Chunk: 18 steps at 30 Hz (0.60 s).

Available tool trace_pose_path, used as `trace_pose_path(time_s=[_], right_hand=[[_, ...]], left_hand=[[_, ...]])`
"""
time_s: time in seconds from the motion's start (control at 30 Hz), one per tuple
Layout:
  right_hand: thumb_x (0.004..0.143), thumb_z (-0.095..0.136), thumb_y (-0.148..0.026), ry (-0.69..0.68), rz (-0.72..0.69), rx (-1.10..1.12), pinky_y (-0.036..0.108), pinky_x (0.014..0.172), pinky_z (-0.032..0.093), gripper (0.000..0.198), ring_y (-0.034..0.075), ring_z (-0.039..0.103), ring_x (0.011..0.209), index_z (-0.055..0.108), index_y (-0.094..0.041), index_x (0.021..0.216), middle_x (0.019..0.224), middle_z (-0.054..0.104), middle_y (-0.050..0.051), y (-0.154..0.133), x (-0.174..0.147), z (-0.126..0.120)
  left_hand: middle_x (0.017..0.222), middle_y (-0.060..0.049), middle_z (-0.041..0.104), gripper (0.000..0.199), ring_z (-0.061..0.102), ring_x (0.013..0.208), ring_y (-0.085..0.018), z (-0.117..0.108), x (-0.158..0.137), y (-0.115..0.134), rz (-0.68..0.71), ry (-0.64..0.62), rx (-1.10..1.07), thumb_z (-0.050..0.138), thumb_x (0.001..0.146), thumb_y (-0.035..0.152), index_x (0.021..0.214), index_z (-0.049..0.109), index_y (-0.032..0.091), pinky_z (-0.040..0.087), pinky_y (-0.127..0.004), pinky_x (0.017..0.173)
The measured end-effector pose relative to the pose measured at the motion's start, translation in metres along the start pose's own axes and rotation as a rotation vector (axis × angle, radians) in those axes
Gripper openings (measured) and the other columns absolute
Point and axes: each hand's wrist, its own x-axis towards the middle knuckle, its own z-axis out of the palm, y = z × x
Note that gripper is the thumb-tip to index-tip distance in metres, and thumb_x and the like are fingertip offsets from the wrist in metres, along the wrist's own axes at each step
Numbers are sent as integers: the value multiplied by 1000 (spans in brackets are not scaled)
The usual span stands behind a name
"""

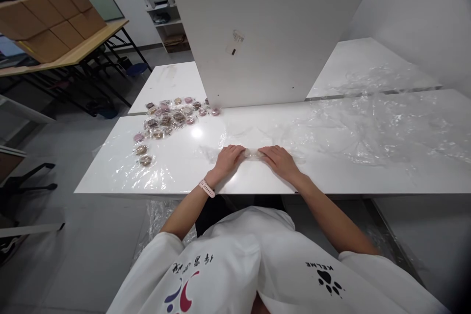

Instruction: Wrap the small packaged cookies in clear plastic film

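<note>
Near the front edge of the white table [176,176], a small bundle of clear plastic film [253,153] lies between my hands. My left hand [228,161] grips its left end with curled fingers, and a pale pink band is on that wrist. At the other end, my right hand [278,161] has its fingers closed over the film. Whatever the film wraps, if anything, is too pale and small to make out. Loose film spreads flat on both sides of the bundle.
Several small plastic-wrapped pieces [165,118], brown and pink, lie on the left of the table. Crumpled clear film [386,127] covers the right side. A tall white panel [272,34] stands at the back. Cardboard boxes [51,22] sit on a wooden table [83,49].
</note>
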Motion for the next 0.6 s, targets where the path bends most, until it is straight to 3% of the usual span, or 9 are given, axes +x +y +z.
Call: trace_pose_path(time_s=[0.13, 0.2, 0.27, 0.33, 0.4, 0.53, 0.6], right_hand=[[102, 40, -43, -51, 184, 56, 35, 76, 48, 35, 23, 67, 92, 67, -27, 117, 106, 74, 4, 7, 14, -7], [100, 44, -43, -12, 220, -9, 37, 75, 46, 33, 25, 65, 92, 68, -26, 115, 104, 73, 6, 4, 19, -9], [100, 46, -38, 90, 170, -107, 41, 80, 44, 32, 29, 60, 99, 70, -23, 114, 107, 70, 11, -2, 21, -8], [100, 46, -34, 147, 64, -145, 43, 86, 41, 31, 29, 54, 105, 70, -23, 115, 114, 66, 12, -10, 18, -3], [99, 49, -34, 117, -10, -115, 42, 88, 40, 30, 28, 51, 107, 69, -25, 120, 121, 63, 10, -15, 12, 5], [97, 54, -35, 51, 15, -47, 41, 89, 39, 34, 27, 48, 108, 65, -30, 128, 126, 58, 7, -17, 3, 18], [97, 53, -34, 56, 28, -29, 41, 89, 38, 33, 27, 48, 109, 65, -31, 128, 127, 58, 7, -15, 2, 20]], left_hand=[[85, -6, 73, 30, 66, 79, -22, -10, 25, -8, -223, -112, 7, 47, 102, 41, 107, 66, 19, 45, -31, 68], [83, -7, 72, 26, 66, 79, -23, -15, 32, -5, -269, -99, 31, 53, 99, 40, 102, 66, 18, 46, -32, 69], [97, -10, 72, 16, 65, 95, -26, -19, 28, 5, -252, 47, 35, 58, 96, 31, 101, 66, 18, 48, -37, 81], [108, -11, 70, 12, 61, 108, -27, -22, 8, 21, -263, 239, -100, 58, 95, 25, 99, 66, 18, 48, -43, 92], [105, -10, 69, 12, 63, 105, -25, -26, -21, 37, -393, 317, -474, 58, 93, 27, 97, 66, 19, 50, -44, 95], [109, -13, 70, 19, 69, 101, -24, -36, -64, 47, -905, 131, -1563, 68, 84, 23, 100, 66, 14, 56, -41, 94], [110, -17, 69, 13, 69, 105, -25, -39, -61, 36, -1067, 140, -1870, 66, 82, 17, 94, 65, 11, 57, -39, 96]])
